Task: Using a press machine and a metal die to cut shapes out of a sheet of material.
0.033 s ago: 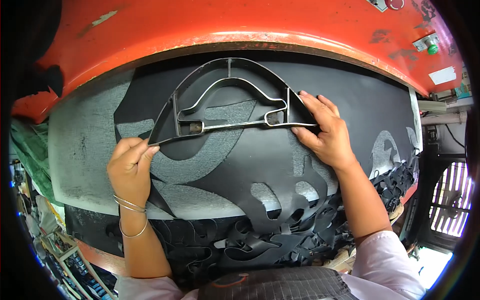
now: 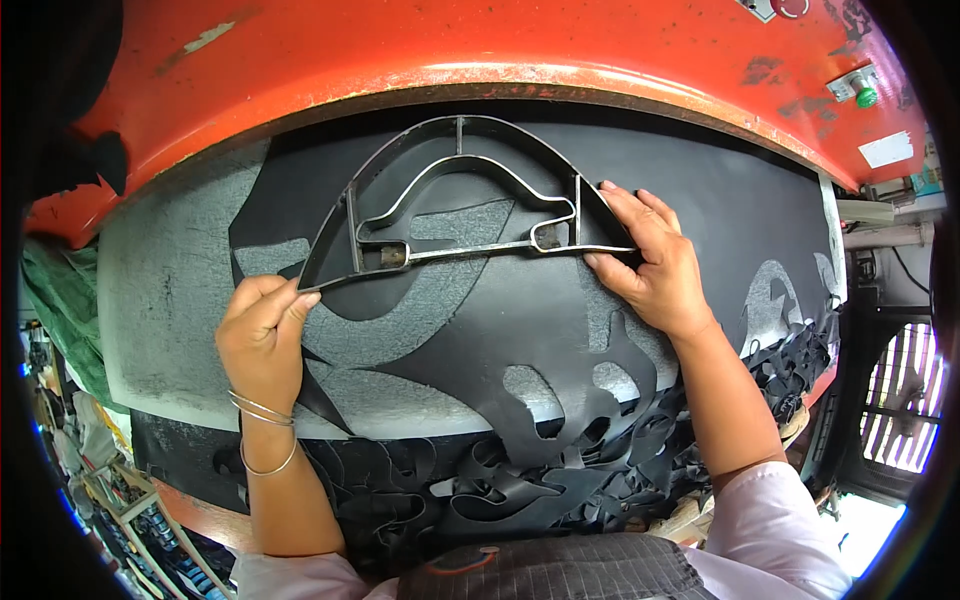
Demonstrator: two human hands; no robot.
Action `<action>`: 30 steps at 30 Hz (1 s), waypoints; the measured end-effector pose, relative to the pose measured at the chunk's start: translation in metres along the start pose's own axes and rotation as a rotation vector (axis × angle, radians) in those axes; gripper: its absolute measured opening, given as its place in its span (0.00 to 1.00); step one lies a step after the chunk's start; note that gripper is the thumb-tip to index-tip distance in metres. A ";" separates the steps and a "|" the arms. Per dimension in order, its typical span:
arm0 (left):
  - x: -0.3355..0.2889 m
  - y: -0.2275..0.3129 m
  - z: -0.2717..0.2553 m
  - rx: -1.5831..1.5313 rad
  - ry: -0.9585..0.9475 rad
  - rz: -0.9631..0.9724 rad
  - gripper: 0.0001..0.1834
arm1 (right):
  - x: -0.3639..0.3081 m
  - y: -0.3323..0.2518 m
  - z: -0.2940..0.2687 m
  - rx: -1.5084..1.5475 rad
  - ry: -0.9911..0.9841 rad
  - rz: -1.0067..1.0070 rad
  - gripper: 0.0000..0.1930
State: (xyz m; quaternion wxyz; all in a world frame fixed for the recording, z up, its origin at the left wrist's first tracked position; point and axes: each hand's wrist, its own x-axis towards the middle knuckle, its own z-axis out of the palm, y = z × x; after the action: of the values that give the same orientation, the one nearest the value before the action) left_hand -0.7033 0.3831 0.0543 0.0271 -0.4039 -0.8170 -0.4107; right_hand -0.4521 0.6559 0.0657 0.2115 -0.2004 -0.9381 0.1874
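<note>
A metal cutting die (image 2: 470, 249), an arched steel-strip frame with a smaller curved outline inside, is held level over a black leather-like sheet (image 2: 720, 220). My left hand (image 2: 262, 325) pinches its left corner between thumb and fingers. At the opposite corner, my right hand (image 2: 655, 268) grips the frame, thumb below and fingers along the outer edge. The sheet has cut-out openings, through which a worn grey cutting board (image 2: 170, 310) shows. Whether the die's underside touches the sheet cannot be made out.
Beyond the board rises a red machine body (image 2: 400, 50), with a green push button (image 2: 866, 97) at the far right. Black offcuts (image 2: 500, 490) are heaped along the board's near edge. Green cloth (image 2: 62, 320) hangs on the left; a barred window (image 2: 900, 400) is at right.
</note>
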 end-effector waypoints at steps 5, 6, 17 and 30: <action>0.000 0.002 -0.001 -0.013 -0.013 0.005 0.09 | 0.001 0.003 0.002 0.012 0.027 -0.019 0.28; 0.000 0.002 -0.001 -0.023 -0.021 0.026 0.08 | 0.000 0.004 0.002 0.012 0.028 -0.023 0.29; -0.005 0.002 -0.004 -0.050 0.005 0.025 0.08 | -0.004 -0.002 0.005 0.026 0.039 -0.003 0.28; -0.010 -0.008 -0.004 -0.037 -0.017 0.029 0.08 | -0.014 0.006 0.010 -0.002 0.039 -0.069 0.29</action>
State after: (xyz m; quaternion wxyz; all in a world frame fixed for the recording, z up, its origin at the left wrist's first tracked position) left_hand -0.7030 0.3716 0.0481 0.0184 -0.4196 -0.8035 -0.4219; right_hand -0.4435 0.6520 0.0498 0.2358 -0.1717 -0.9404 0.1750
